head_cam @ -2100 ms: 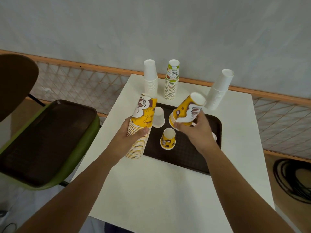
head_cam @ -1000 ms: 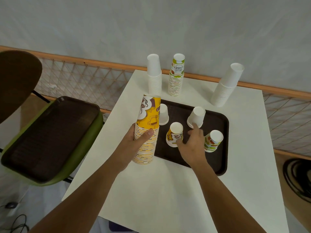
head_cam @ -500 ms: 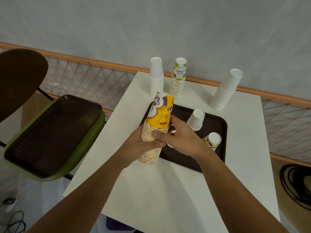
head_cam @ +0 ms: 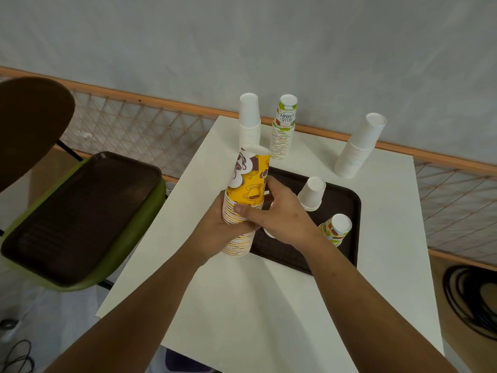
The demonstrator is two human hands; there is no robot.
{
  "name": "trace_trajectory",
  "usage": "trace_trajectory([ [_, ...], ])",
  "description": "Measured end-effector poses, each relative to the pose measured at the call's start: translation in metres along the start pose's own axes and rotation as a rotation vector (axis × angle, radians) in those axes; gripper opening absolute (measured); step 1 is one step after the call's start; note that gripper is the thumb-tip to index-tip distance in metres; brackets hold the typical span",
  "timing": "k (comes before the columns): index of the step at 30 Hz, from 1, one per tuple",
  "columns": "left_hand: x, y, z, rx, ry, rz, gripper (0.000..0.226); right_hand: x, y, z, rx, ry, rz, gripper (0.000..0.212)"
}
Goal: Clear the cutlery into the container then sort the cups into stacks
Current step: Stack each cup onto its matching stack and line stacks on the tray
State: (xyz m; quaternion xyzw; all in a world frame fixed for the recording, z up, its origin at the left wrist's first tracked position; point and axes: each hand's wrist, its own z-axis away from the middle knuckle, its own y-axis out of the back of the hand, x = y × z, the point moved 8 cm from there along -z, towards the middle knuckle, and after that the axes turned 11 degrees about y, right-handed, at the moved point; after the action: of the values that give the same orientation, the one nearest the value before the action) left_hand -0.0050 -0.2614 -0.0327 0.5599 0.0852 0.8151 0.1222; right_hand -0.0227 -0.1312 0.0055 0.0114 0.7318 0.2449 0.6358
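Note:
A tall stack of yellow patterned cups (head_cam: 248, 181) stands upside down at the left edge of the brown tray (head_cam: 347, 208). My left hand (head_cam: 215, 230) grips its lower half from the left. My right hand (head_cam: 279, 211) wraps the stack from the right, thumb across the front. On the tray, a short stack of white cups (head_cam: 312, 193) and a green-patterned cup (head_cam: 336, 228) sit upside down. A white rim (head_cam: 269, 233) peeks out below my right hand.
At the back of the white table (head_cam: 282, 305) stand a white cup stack (head_cam: 249, 118), a green-lettered stack (head_cam: 283, 127) and a leaning white stack (head_cam: 359, 146). A second brown tray (head_cam: 75, 211) lies on a green chair to the left. Black cables (head_cam: 473, 300) lie on the floor at right.
My right hand put a yellow cup onto the stack, reached down to the tray, then came back to the yellow stack and now clasps it. The small yellow cup on the tray is out of sight.

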Motion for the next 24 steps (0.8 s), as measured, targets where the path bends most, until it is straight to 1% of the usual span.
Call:
trace_trajectory([
  [1, 0.0, -0.001, -0.002, -0.004, -0.004, 0.005, 0.079, 0.0, 0.001, -0.001, 0.01, 0.001, 0.001, 0.066],
  [5, -0.012, 0.002, -0.007, -0.022, 0.029, 0.029, 0.071, -0.002, 0.005, -0.003, 0.058, 0.019, 0.014, 0.065],
  [10, -0.014, 0.003, -0.01, -0.051, 0.058, 0.042, 0.072, -0.004, 0.009, -0.006, 0.06, 0.042, 0.046, 0.067],
  [13, -0.012, 0.003, -0.009, -0.072, 0.075, 0.047, 0.071, -0.005, 0.014, -0.008, 0.09, 0.057, 0.032, 0.066],
  [17, -0.017, 0.005, -0.01, -0.082, 0.102, 0.041, 0.078, -0.012, 0.026, -0.011, 0.156, 0.092, -0.002, 0.063],
  [20, -0.023, 0.007, -0.011, -0.066, 0.13, 0.022, 0.073, -0.019, 0.039, -0.011, 0.247, 0.106, -0.076, 0.055],
  [22, -0.029, 0.009, -0.011, -0.068, 0.144, 0.014, 0.072, -0.023, 0.053, -0.008, 0.346, 0.134, -0.14, 0.048],
  [24, -0.037, 0.013, -0.01, -0.054, 0.169, 0.019, 0.075, -0.024, 0.067, -0.003, 0.452, 0.171, -0.147, 0.043],
])
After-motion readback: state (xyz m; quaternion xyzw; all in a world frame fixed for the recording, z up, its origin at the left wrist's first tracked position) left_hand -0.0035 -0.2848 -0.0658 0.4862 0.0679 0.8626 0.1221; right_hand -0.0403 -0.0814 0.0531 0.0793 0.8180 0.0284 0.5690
